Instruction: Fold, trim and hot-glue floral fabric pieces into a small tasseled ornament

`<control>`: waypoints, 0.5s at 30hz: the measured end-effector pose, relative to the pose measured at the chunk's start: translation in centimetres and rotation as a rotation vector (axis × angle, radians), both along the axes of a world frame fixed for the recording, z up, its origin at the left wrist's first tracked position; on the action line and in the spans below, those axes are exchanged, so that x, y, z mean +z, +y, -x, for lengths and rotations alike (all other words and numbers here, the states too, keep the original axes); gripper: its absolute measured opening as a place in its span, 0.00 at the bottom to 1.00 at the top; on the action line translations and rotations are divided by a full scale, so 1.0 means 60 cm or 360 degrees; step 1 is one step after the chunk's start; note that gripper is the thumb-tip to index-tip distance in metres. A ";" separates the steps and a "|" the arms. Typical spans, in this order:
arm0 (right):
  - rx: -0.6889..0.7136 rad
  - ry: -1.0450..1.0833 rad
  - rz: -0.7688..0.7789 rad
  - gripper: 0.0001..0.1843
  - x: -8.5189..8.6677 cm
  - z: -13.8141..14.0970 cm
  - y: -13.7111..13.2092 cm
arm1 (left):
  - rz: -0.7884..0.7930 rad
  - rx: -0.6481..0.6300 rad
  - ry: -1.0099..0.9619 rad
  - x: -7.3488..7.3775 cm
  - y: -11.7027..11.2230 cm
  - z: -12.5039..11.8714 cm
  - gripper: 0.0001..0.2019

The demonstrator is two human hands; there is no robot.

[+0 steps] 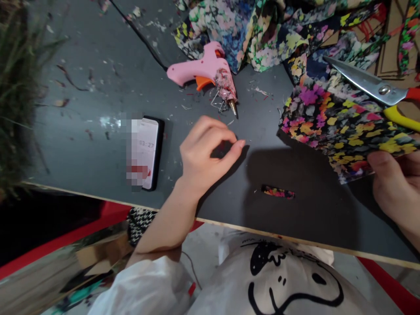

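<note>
My left hand [205, 151] hovers over the dark grey table [98, 100], fingers curled with thumb and forefinger pinched together; what they hold, if anything, is too small to name. My right hand [395, 188] at the right edge grips a piece of floral fabric [344, 127] lifted above the table. Scissors [377, 87] with orange and yellow handles lie across that fabric. A pink glue gun [205, 72] rests just beyond my left hand, nozzle pointing toward the front. A small floral strip [278, 191] lies on the table between my hands.
A phone [146, 153] with its screen lit lies left of my left hand. More floral cloth [262, 30] is heaped at the back. A black cord [141, 37] runs to the glue gun. Green plant leaves [16, 87] stand at the left edge. Scraps litter the table.
</note>
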State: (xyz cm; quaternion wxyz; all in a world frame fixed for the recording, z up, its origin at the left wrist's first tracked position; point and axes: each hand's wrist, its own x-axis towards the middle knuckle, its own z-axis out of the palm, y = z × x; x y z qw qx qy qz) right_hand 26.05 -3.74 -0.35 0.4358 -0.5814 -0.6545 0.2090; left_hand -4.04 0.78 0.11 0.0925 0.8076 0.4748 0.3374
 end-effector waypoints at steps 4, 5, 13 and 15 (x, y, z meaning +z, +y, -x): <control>0.0105 -0.0150 0.0043 0.11 0.003 -0.003 -0.002 | -0.0028 -0.0029 -0.0308 0.000 -0.008 0.000 0.03; 0.0183 -0.0203 0.0078 0.11 0.005 -0.003 -0.002 | -0.0038 -0.0084 -0.0331 -0.001 -0.009 0.000 0.05; 0.0832 -0.0287 -0.0045 0.08 0.012 0.011 0.006 | 0.0521 -0.0559 -0.0422 -0.003 -0.015 -0.015 0.21; 0.0893 -0.0222 -0.0009 0.05 0.013 0.013 0.007 | 0.0488 -0.0668 -0.0233 0.004 -0.016 -0.022 0.10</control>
